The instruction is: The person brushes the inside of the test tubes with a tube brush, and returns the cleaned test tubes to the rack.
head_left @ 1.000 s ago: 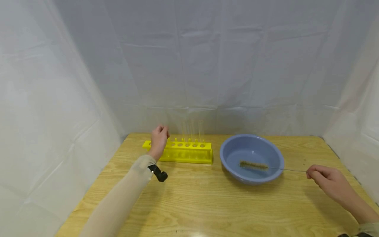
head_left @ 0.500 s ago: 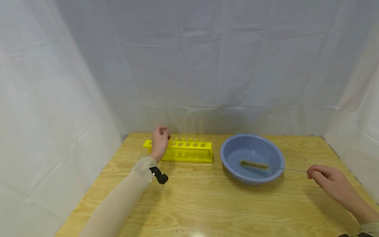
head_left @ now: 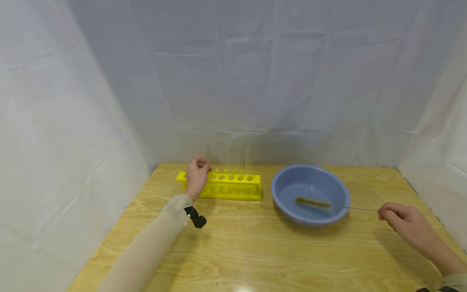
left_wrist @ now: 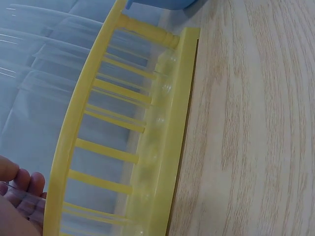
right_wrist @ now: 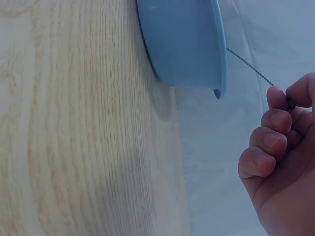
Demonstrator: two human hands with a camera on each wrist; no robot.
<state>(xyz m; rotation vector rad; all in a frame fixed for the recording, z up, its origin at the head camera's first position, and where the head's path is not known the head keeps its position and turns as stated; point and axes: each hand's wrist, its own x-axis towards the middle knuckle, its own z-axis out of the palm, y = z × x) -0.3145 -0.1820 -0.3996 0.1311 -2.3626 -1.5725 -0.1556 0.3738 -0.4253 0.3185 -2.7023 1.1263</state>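
Observation:
At the left end of the yellow test tube rack [head_left: 233, 190], my left hand [head_left: 197, 176] holds a clear test tube [left_wrist: 30, 197] with fingers curled about it. The tube runs into the rack's top bar in the left wrist view; its upper end is hard to make out. Several more clear test tubes [left_wrist: 49, 51] stand in the rack further right. My right hand [head_left: 410, 227] pinches the twisted wire handle [right_wrist: 250, 66] of a test tube brush [head_left: 313, 202] between thumb and forefinger. The brush's bristles lie over the inside of the blue basin [head_left: 310, 221].
A wooden table [head_left: 255, 251] carries the rack and the basin, which stands right of the rack. White sheeting [head_left: 244, 81] hangs behind and on both sides. Small yellow pegs [head_left: 234, 171] line the rack's back edge.
My left hand has dipped slightly toward the rack, and its fingers have shifted a little around the tube. The right hand and brush stay where they were.

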